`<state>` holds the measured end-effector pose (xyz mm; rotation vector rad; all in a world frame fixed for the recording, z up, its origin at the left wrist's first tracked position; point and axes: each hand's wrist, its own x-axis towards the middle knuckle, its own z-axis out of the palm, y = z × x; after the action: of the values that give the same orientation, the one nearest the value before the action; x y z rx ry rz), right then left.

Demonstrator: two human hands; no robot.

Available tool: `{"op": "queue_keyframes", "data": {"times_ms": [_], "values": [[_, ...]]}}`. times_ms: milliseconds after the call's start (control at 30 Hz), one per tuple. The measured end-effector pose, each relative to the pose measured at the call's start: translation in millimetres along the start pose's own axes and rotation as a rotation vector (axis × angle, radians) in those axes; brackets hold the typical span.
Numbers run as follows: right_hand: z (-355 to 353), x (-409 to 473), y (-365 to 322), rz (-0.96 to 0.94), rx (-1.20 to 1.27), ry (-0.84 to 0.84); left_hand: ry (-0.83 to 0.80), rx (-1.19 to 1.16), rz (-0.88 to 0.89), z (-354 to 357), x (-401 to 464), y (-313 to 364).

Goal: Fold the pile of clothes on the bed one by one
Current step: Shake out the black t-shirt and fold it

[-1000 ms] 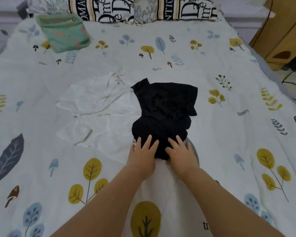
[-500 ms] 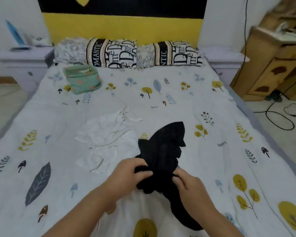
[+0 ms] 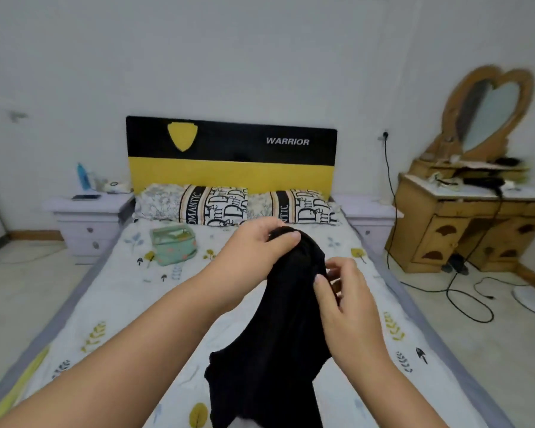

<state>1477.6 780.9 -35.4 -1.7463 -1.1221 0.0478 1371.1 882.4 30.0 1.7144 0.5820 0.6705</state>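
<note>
1. Judged early in the job: black garment [image 3: 278, 322] lifted clear of the bed [image 3: 112, 307], bunched and hanging, with no fold visible in it yet.
2. Possibly one item finished already: a green patterned folded cloth [image 3: 173, 244] lying flat near the pillows [image 3: 213, 205], well apart from the hands; whether a garment from the pile cannot be told.
3. No other loose clothes visible on the sheet in this view; much of the near mattress hidden behind forearms and dark fabric, so the remaining count cannot be judged.
4. Left to do, as a judgement: finding the edges or shoulders of the black piece, spreading it flat, folding it, then setting it aside.
5. Left hand [image 3: 254, 251] raised highest, fingers and thumb curled over the top of the black garment, pinching a bunch of fabric at its peak.
6. Right hand [image 3: 346, 301] lower and just beside the hanging cloth, fingertips [image 3: 320, 278] touching its right edge, thumb and fingers drawn together as if picking at a hem; a firm pinch probable but blurred.
7. Both forearms stretched forward over the bed, fabric draping down between them toward the bottom of the view.
</note>
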Motion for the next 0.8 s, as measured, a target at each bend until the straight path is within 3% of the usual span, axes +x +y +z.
{"op": "queue_keyframes", "data": {"times_ms": [233, 333, 467, 600, 667, 800], "values": [[-0.4, -57.0, -92.8, -0.044, -0.081, 0.151, 0.09, -0.202, 0.13, 6.4, -46.2, 113.2], [-9.2, -65.0, -112.1, 0.034, -0.279, 0.035, 0.106, -0.273, 0.192, 5.9, -67.1, 144.8], [-34.3, -72.8, -117.6, 0.105, -0.258, -0.141, 0.264, -0.308, 0.272, -18.3, -83.8, 167.8], [-62.2, -81.7, -118.7, 0.192, -0.417, -0.283, 0.402, -0.481, 0.24, -56.4, -90.9, 175.1], [-80.0, -80.6, -118.2, 0.236, -0.465, -0.331, 0.431, -0.599, 0.188, -73.2, -95.1, 173.1], [-122.1, -73.6, -124.3, 0.238, -0.332, -0.295, 0.512, -0.539, 0.145, -93.8, -105.1, 160.0]]}}
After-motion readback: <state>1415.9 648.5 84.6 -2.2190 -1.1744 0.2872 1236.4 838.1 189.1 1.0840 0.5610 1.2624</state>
